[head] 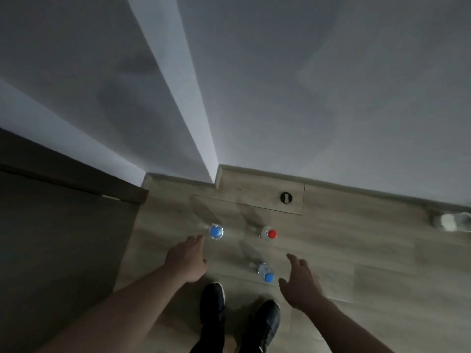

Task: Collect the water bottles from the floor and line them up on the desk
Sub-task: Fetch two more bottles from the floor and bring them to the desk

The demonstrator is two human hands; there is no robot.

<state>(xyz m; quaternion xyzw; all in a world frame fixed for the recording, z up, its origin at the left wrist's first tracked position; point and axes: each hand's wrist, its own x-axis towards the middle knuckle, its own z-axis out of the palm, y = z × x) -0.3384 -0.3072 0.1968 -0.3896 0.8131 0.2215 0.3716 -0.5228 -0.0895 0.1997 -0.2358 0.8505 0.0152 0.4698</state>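
Three clear water bottles stand upright on the wooden floor (356, 250). A blue-capped bottle (216, 231) is at the left, a red-capped bottle (269, 233) is at the right, and a second blue-capped bottle (265, 272) stands nearest my feet. My left hand (187, 259) reaches out with relaxed fingers, its fingertips just short of the left blue-capped bottle. My right hand (300, 282) is spread and empty, just right of the near blue-capped bottle. Another clear bottle (452, 221) lies blurred at the far right by the wall.
A dark desk surface (51, 238) fills the left side, its edge running along the floor. Grey walls meet at a jutting corner (215, 171) ahead. A round floor socket (286, 197) sits in a floor panel. My dark shoes (239, 317) stand below the bottles.
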